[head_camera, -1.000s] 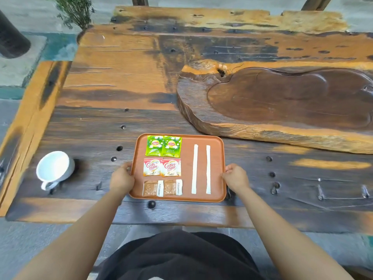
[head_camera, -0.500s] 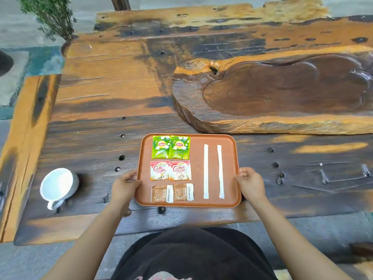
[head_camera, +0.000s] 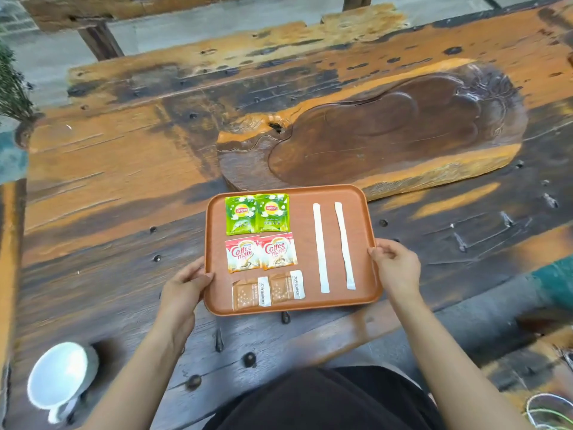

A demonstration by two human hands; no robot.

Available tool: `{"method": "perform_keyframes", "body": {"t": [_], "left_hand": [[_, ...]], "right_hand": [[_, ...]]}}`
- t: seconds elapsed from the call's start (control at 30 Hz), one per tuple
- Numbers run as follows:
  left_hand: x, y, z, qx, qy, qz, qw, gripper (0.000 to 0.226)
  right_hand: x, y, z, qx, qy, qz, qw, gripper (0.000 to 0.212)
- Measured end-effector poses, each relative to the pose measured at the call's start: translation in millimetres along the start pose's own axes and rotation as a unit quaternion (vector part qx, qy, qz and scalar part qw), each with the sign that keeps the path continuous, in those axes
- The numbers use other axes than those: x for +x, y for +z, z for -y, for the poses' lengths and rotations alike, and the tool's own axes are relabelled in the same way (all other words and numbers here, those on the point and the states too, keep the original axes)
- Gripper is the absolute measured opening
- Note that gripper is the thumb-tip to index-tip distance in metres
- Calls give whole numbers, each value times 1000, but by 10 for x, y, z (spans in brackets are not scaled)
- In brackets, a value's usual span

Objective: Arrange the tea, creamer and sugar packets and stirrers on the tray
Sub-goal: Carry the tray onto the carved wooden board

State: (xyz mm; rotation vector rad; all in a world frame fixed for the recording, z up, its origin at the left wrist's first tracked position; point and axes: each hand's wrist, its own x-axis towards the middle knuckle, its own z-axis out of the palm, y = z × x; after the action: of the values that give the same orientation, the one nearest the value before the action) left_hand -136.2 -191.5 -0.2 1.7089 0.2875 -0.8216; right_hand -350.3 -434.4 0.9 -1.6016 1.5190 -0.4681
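Note:
An orange-brown tray (head_camera: pixel 307 193) lies on the wooden table in front of me. On its left side sit two green tea packets (head_camera: pixel 256 213) at the top, two red and white creamer packets (head_camera: pixel 261 252) below them, and two brown sugar packets (head_camera: pixel 268 289) nearest me. Two white wrapped stirrers (head_camera: pixel 333 246) lie side by side on the right half. My left hand (head_camera: pixel 183 290) grips the tray's left rim and my right hand (head_camera: pixel 395 263) grips its right rim.
A white cup (head_camera: pixel 60 378) stands at the near left of the table. A large carved dark wooden slab (head_camera: pixel 387 131) lies just beyond the tray, touching its far edge. A plant (head_camera: pixel 12 85) is at the far left. The table's near edge is by my lap.
The tray, held at both rims, has shifted to the right and farther from the cup. The view has tilted, and the cup now sits lower left.

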Motion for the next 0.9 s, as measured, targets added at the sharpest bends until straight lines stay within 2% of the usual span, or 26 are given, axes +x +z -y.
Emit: {"method": "perform_keyframes", "body": {"t": [0.27, 0.73, 0.9], "left_hand": [[72, 581, -205, -15, -5, 19, 1000, 41], [287, 1937, -486, -22, -16, -22, 999, 42], [525, 2363, -666, 24, 7, -40, 999, 41]], "right_hand": [[579, -235, 68, 32, -13, -28, 999, 19], [2073, -593, 223, -16, -41, 25, 999, 23], [2629, -600, 324, -20, -52, 36, 998, 23]]}}
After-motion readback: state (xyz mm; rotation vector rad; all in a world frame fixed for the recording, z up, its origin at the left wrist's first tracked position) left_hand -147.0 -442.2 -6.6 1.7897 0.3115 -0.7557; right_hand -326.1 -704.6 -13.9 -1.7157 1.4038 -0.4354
